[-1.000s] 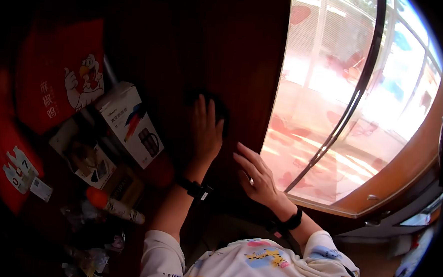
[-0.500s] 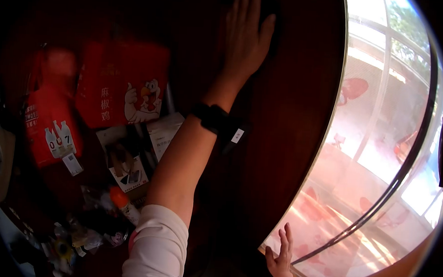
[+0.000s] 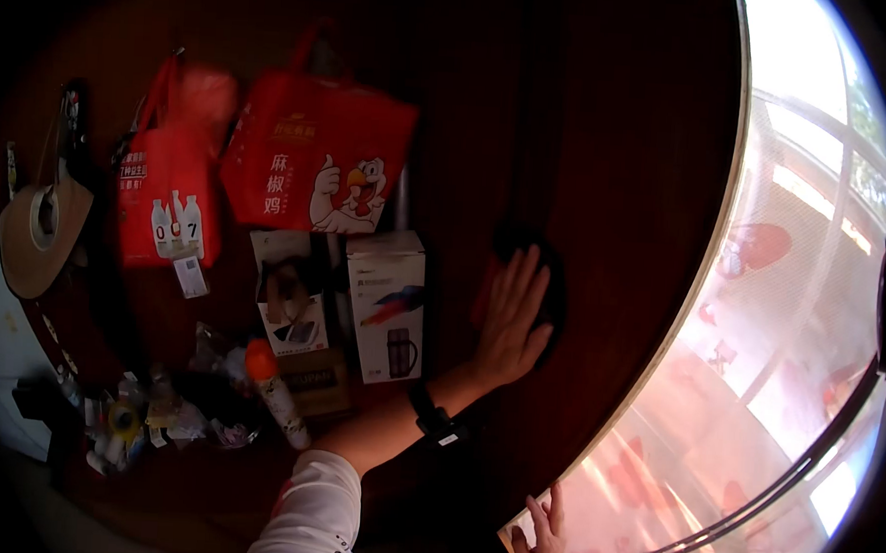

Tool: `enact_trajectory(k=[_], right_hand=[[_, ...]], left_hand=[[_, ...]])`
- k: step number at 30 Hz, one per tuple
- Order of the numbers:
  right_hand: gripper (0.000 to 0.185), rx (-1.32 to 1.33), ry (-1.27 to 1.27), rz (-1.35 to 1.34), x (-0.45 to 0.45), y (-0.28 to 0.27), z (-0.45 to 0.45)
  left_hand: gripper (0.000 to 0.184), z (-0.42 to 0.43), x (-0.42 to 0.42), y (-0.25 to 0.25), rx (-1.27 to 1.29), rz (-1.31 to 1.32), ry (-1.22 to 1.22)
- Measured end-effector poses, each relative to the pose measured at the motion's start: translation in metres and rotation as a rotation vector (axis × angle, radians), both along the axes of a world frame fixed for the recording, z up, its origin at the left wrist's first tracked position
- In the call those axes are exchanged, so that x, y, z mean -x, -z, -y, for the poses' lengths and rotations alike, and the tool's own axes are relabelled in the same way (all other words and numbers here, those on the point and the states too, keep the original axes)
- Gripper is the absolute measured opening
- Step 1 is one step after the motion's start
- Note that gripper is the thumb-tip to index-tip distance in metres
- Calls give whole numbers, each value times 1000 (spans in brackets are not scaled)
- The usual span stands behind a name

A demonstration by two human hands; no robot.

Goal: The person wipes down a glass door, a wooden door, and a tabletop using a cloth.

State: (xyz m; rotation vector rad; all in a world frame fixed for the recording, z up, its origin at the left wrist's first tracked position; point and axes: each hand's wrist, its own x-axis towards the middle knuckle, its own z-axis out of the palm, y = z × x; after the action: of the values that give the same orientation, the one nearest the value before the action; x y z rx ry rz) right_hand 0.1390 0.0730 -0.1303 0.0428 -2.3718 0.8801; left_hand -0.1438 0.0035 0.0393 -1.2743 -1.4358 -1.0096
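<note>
My left hand [image 3: 514, 315] lies with spread fingers over a dark cloth-like item [image 3: 553, 272] on the dark reddish-brown wooden surface [image 3: 628, 186]. How much of that item is under the palm is hidden. A black band with a small white label is round the left wrist. At the lower edge, by the corner of the bright window, my right hand [image 3: 546, 542] is raised with its fingers apart and nothing visible in it.
Two red bags [image 3: 319, 150] hang at the left, beside a straw hat [image 3: 45, 226]. Below them stand a white flask box [image 3: 386, 309], a smaller box [image 3: 290, 299], an orange-capped spray can [image 3: 277, 393] and plastic-wrapped items [image 3: 165, 412]. The bright window [image 3: 760, 343] fills the right side.
The left hand went up the dark surface, then came down again with the dark item beneath it. The right hand has dropped to the lower edge. The view has shifted, showing more at the left.
</note>
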Motion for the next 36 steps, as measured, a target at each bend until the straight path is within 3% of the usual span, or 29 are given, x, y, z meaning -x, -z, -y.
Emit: enact_trajectory(k=[2,6,8,10,12,17,20,23,26,30,36], right_hand=[[49,-77,0,3,-2,-8,1],[47,-27,5,-38,3,-7,1],[46,-68,10,-21,0,-4,0],[46,-12,27,-26,4,0,2],[46,38,25,-20,6,2,5],[45,42,120,-28,12,-3,19],[45,23,141,-35,9,-8,23],[45,5,160,-23,10,-5,28],[43,-29,198,-42,12,-7,31],[43,-26,217,-34,15,-2,31],[38,-49,278,-104,20,5,29]], left_hand=[[62,1,-1,-36,-36,-43,-7],[59,-4,3,-182,-115,-68,1],[60,-9,15,-217,-141,-134,-33],[59,-10,16,-307,-200,-161,-49],[58,-10,17,-344,-205,-174,-27],[59,-6,21,-322,-191,-237,-10],[61,-9,29,-225,-127,-233,-11],[64,7,11,-170,-33,-115,8],[62,5,17,-64,18,-120,38],[63,11,17,-81,36,-160,32],[58,-13,35,-263,-214,-336,-37]])
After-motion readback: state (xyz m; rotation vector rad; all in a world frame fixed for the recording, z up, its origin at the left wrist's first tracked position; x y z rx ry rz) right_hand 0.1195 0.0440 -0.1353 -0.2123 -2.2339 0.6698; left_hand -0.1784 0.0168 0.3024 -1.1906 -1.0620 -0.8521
